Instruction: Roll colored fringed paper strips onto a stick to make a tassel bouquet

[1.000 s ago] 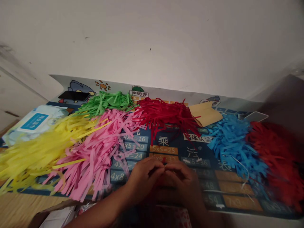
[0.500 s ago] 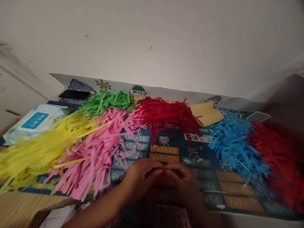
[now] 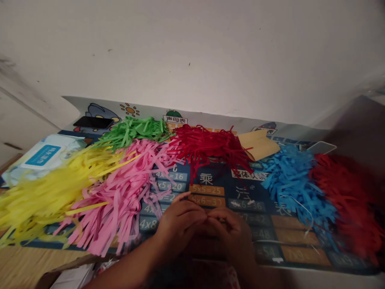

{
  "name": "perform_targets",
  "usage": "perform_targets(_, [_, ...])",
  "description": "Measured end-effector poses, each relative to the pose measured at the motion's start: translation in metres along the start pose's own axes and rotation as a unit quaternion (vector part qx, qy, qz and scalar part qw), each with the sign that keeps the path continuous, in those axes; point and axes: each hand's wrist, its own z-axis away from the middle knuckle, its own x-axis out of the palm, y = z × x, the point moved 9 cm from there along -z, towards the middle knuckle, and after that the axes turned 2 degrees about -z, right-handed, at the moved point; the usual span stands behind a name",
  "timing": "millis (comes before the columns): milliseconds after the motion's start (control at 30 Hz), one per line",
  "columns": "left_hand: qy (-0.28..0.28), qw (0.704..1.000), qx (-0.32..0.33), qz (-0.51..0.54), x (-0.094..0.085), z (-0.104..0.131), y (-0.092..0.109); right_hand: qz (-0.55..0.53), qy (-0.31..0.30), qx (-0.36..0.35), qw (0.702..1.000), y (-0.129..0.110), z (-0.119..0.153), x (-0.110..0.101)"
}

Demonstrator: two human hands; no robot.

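My left hand (image 3: 180,220) and my right hand (image 3: 230,228) meet fingertip to fingertip over the near middle of the table mat. Both are pinched closed; whatever lies between the fingertips is too small and dark to make out. One finger of the left hand sticks up from the pinch. Pink paper-like strips (image 3: 129,192) spread just left of my left hand. Beyond both hands lies a pile of dark red strips (image 3: 207,144). To the right of my right hand is a heap of blue strips (image 3: 300,184).
Yellow strips (image 3: 54,192), green strips (image 3: 136,130) and brighter red strips (image 3: 345,200) cover other parts of the printed mat (image 3: 207,189). A wipes pack (image 3: 49,154) and phone (image 3: 94,122) sit at left. Tan paper (image 3: 258,144) lies at the back; a wall (image 3: 192,52) stands behind.
A finger of my left hand has lifted away from the others. Both hands stay together in nearly the same place, while the view has shifted slightly.
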Motion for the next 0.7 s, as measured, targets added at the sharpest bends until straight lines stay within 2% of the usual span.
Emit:
perform_targets(200, [0.001,1.0,0.02,-0.019,0.002,-0.003,0.003,0.003,0.006,0.01,1.0,0.001,-0.001,-0.002])
perform_targets(433, [-0.015,0.999,0.01,-0.034,0.008,-0.005,-0.002,-0.015,0.001,0.019,1.0,0.01,-0.003,-0.004])
perform_targets(600, [-0.052,0.997,-0.031,-0.052,0.022,-0.009,-0.01,0.001,0.01,0.027,1.0,0.011,-0.001,0.004])
perform_targets(700, [-0.08,0.992,-0.076,-0.068,0.027,-0.003,-0.02,0.032,-0.002,0.003,0.999,0.012,-0.001,0.002])
